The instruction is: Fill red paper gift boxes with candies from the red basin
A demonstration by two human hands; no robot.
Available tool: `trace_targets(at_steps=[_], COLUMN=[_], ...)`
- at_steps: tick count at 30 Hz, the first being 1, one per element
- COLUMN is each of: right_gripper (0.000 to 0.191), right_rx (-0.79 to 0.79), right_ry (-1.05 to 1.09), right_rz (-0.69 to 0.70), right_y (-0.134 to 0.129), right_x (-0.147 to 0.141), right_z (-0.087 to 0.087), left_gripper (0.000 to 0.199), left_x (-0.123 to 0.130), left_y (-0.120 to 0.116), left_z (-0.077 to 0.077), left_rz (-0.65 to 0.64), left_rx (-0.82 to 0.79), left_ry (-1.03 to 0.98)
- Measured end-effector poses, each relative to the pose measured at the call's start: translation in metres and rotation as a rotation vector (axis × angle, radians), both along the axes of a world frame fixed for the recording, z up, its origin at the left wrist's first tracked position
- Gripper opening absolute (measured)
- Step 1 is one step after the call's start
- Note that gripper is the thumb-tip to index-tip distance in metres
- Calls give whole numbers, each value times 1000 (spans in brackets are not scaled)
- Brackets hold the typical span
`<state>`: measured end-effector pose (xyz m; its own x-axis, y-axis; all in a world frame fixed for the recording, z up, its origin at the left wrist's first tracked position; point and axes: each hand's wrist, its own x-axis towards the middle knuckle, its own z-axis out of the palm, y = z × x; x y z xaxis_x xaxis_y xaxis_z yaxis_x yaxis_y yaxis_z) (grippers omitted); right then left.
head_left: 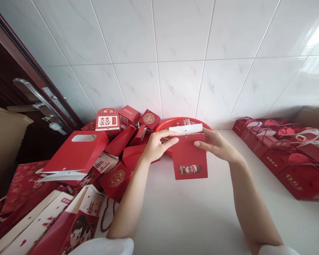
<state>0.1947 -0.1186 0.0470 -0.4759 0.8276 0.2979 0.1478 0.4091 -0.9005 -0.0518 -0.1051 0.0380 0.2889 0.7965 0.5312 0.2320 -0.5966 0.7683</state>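
Between my two hands is a red paper gift bag (189, 152), upright, with a cut-out window low on its front. Through that window a printed item (190, 169) with white characters shows. A white flap (186, 129) stands up along the bag's top edge, with small punched holes near the middle. My left hand (161, 143) grips the top left corner, thumb on the front and fingers behind. At the top right corner my right hand (219, 144) holds it the same way. Behind the bag sits a red plastic basket (163, 124) with small wrapped pieces inside, partly hidden.
Red gift boxes (107, 122) and folded bags (77, 150) are heaped on the left. Several red bags with cord handles (287, 156) line the right side. A tiled wall (180, 85) closes the back; a dark door (18, 92) with a metal handle is at left.
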Motion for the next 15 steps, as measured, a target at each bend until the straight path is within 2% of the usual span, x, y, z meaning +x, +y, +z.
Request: trace_targets(at_steps=[5, 9, 12, 15], right_gripper=[48, 44, 40, 38], right_rx=[-59, -79, -79, -74], right_ry=[138, 203, 236, 252], right_rz=[-5, -39, -57, -49], right_y=[-2, -3, -3, -3], right_x=[-9, -11, -13, -15], right_z=[1, -1, -1, -1], left_gripper=[29, 51, 58, 55], left_x=[3, 5, 4, 3], left_y=[2, 0, -3, -5], left_z=[-4, -4, 0, 3], left_rz=[37, 28, -26, -120], left_rx=[21, -33, -113, -192], left_ry=[-152, -234, -271, -273])
